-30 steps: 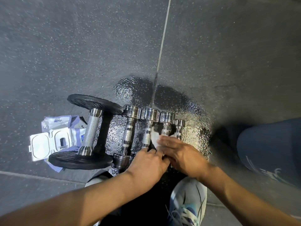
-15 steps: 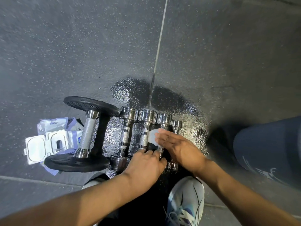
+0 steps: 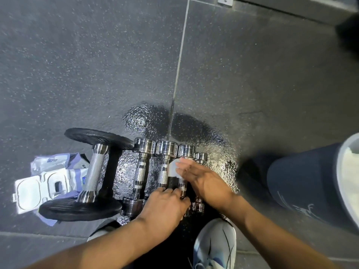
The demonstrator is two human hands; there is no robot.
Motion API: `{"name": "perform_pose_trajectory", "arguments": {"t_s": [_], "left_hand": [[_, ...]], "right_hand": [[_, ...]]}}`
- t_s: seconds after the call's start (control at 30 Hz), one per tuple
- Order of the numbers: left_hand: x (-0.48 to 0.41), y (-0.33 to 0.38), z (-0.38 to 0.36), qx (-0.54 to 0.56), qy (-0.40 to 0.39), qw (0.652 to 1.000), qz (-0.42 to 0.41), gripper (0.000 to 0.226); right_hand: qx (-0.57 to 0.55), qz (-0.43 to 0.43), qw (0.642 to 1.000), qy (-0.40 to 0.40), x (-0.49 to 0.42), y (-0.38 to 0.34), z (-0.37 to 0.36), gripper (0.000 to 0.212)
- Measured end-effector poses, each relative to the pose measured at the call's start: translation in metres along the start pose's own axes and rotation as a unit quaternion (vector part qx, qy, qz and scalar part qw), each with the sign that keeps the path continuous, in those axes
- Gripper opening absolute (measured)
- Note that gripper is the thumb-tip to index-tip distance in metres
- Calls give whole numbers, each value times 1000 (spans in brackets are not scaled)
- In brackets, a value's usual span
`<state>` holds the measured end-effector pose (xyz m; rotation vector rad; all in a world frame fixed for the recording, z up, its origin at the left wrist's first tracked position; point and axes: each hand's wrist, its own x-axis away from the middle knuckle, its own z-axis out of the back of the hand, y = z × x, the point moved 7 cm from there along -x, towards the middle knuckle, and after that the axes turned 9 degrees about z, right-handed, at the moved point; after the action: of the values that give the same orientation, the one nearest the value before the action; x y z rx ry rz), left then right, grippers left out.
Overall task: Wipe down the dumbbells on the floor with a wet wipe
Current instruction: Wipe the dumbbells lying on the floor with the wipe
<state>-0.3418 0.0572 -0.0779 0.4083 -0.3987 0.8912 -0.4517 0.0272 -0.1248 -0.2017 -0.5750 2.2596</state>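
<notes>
Right grip (image 3: 204, 183), fingers (image 3: 187, 167) flat, presses wipe (image 3: 173, 169) on third chrome dumbbell (image 3: 186, 150), lower centre of frame | left grip (image 3: 167, 206) curls round its near end | risk: wet floor (image 3: 223, 156) and slick chrome may let it roll into neighbours (image 3: 165, 147), pinching fingers.

1. Your right hand (image 3: 202, 183) and the wet wipe (image 3: 173, 168) cover most of the handle of the third chrome dumbbell (image 3: 186, 150).
2. Your left hand (image 3: 165, 206) hides the near end of the second chrome dumbbell (image 3: 166, 147).
3. The bottom edge cuts off your shoe (image 3: 215, 247).
</notes>
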Motion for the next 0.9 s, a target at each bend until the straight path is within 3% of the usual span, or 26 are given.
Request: {"name": "perform_pose_trajectory", "arguments": {"t_s": [0.1,0.27,0.47,0.57,0.67,0.7,0.77,0.83,0.9], "left_hand": [[0,-1,2,4,-11,1000,2,31],[-3,-4,-3,15,-26,1000,-1,31],[-5,-3,0,6,-34,999,1,32],[-4,-4,2,-4,-38,999,-2,36],[-3,-9,5,27,-61,998,2,42],[-4,-12,7,65,-68,995,14,46],[-8,-25,20,191,-60,977,76,54],[-15,-42,32,342,-37,927,150,57],[-22,-56,36,490,-21,848,199,59]], "right_hand": [[-23,19,999,11,6,-16,-7,59],[-44,69,997,-3,12,-26,-3,43],[-31,1,999,16,7,-12,-2,50],[-70,12,997,9,7,-25,4,40],[-143,-102,981,83,14,-24,28,37],[-195,-180,957,116,19,-19,36,37],[-362,-308,858,195,27,-8,49,37],[-493,-349,750,270,27,-6,58,36],[-579,-352,663,319,24,-5,65,23]]}}
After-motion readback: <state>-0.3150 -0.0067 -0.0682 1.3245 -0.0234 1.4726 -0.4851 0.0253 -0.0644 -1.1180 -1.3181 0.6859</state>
